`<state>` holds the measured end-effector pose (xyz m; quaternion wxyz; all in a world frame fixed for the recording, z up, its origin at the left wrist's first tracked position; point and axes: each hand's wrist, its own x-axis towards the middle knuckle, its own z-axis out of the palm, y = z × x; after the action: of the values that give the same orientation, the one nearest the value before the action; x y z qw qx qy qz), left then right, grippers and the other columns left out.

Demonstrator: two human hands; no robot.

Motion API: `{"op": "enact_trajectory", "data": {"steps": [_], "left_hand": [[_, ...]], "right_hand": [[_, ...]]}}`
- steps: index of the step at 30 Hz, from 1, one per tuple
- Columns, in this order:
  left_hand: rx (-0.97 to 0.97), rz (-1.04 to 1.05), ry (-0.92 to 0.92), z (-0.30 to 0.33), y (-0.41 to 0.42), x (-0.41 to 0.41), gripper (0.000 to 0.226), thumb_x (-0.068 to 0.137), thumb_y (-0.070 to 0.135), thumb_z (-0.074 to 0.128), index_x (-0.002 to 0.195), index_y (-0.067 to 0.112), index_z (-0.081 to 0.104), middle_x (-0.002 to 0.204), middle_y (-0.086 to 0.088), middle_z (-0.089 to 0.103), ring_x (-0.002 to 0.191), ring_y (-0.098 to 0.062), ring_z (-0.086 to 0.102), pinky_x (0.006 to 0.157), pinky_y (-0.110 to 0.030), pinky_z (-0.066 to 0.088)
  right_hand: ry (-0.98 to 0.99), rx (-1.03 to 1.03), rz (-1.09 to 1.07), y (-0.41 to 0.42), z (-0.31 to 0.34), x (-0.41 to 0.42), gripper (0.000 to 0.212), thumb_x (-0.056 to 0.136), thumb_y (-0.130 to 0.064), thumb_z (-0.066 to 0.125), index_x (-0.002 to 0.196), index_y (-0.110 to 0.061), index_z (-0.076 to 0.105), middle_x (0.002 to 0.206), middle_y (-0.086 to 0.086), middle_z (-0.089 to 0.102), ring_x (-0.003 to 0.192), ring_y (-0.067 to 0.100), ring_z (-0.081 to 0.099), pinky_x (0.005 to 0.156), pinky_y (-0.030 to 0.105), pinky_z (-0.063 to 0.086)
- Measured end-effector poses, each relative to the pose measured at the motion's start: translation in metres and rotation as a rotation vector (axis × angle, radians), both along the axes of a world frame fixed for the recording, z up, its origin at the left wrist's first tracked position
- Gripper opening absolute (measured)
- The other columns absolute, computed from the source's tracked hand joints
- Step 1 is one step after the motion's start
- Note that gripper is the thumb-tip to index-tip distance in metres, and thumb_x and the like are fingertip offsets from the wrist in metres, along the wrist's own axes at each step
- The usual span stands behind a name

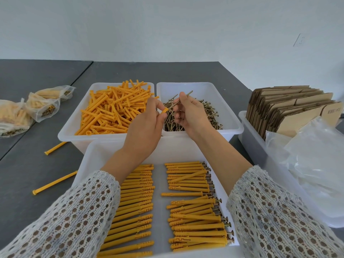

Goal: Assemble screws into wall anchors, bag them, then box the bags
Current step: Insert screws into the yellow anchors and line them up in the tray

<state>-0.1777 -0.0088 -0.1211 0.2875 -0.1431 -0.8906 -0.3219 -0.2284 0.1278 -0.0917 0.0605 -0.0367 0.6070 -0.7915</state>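
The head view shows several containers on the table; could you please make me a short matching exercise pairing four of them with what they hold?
Containers:
1. Back left bin
2. Back right bin
3. Near tray
4. Right bin

Contents:
A. Flat cardboard boxes
B. Loose screws
C. Loose yellow anchors
D. Rows of assembled anchors

Pairs: 1-C, 2-B, 3-D, 4-A

left hand point(144, 123) raised, right hand point(188, 112) pinching
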Motion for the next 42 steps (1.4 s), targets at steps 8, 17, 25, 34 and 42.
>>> {"op": "enact_trajectory", "data": {"steps": [8, 17, 25, 34, 42], "left_hand": [[-0.051, 0.029, 0.029, 0.0019, -0.0028, -0.0002, 0.022, 0.105, 0.023, 0.042, 0.116, 0.005, 0.047, 0.061, 0.006, 0.045, 0.051, -0.018, 0.047, 0.048, -0.039, 0.036], [-0.01, 0.006, -0.031, 0.0002, -0.0038, -0.0006, 0.019, 0.106, 0.022, 0.039, 0.115, 0.006, 0.044, 0.073, -0.008, 0.059, 0.059, -0.026, 0.054, 0.057, -0.054, 0.046], [-0.006, -0.008, -0.054, -0.0002, -0.0024, 0.0001, 0.017, 0.106, 0.023, 0.04, 0.114, 0.008, 0.044, 0.075, -0.003, 0.058, 0.059, -0.022, 0.053, 0.056, -0.05, 0.046], [-0.041, 0.004, -0.068, -0.0007, 0.0022, 0.0014, 0.017, 0.106, 0.02, 0.042, 0.116, 0.007, 0.047, 0.075, 0.01, 0.055, 0.062, -0.021, 0.056, 0.055, -0.046, 0.047], [-0.012, 0.03, -0.049, 0.0, -0.0021, -0.0019, 0.018, 0.106, 0.025, 0.038, 0.114, 0.01, 0.045, 0.073, -0.006, 0.059, 0.06, -0.025, 0.055, 0.056, -0.052, 0.047]], "right_hand": [[0.091, 0.062, -0.046, -0.0003, 0.0016, 0.0006, 0.029, 0.105, -0.025, 0.047, 0.087, -0.007, 0.061, 0.064, 0.003, 0.059, 0.05, 0.015, 0.046, 0.054, 0.027, 0.041], [0.279, 0.153, -0.105, -0.0017, -0.0001, 0.0001, 0.03, 0.104, -0.023, 0.047, 0.085, -0.006, 0.062, 0.059, -0.002, 0.062, 0.042, 0.009, 0.049, 0.045, 0.02, 0.042], [0.267, 0.178, -0.075, -0.0037, -0.0008, -0.0003, 0.031, 0.106, -0.022, 0.043, 0.084, -0.005, 0.058, 0.059, 0.002, 0.057, 0.043, 0.011, 0.048, 0.044, 0.023, 0.04], [0.235, 0.198, -0.013, -0.0036, 0.0009, 0.0011, 0.032, 0.108, -0.023, 0.033, 0.09, -0.005, 0.052, 0.067, 0.002, 0.064, 0.044, 0.012, 0.052, 0.049, 0.026, 0.044], [0.235, 0.312, -0.056, -0.0068, -0.0062, -0.0037, 0.031, 0.107, -0.018, 0.035, 0.093, -0.008, 0.06, 0.055, -0.004, 0.043, 0.043, 0.006, 0.037, 0.047, 0.026, 0.037]]}}
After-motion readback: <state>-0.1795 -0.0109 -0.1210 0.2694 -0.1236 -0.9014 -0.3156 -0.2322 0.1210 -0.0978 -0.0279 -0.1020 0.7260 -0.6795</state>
